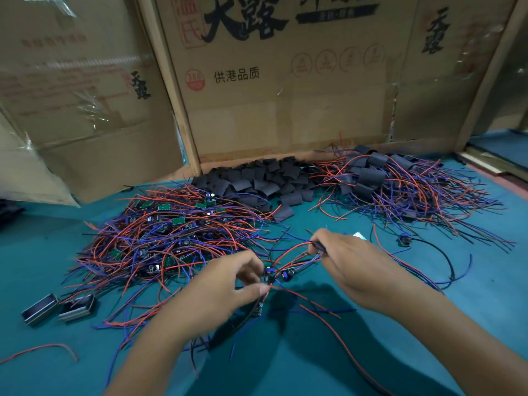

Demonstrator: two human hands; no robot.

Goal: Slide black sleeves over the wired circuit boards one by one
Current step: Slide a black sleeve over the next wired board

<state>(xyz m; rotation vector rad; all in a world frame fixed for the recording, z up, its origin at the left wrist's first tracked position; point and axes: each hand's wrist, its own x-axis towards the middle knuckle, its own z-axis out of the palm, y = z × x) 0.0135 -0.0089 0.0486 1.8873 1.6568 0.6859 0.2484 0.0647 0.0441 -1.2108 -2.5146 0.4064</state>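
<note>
My left hand [228, 284] pinches a small wired circuit board [270, 274] just above the green table. My right hand [351, 267] pinches the red, blue and black wires [297, 248] that lead off that board, pulling them to the right. A big tangle of bare wired boards [168, 235] lies at the left. Loose black sleeves [265, 181] are heaped at the back centre. Boards wearing sleeves [400, 184] are piled at the back right. A second board [258, 308] hangs under my left hand.
Cardboard boxes [285, 90] wall off the back of the green table [314, 352]. Two small metal-edged blocks [57, 308] lie at the front left. A lone wired board [404, 241] sits right of my right hand. A stray red wire [48, 348] lies front left.
</note>
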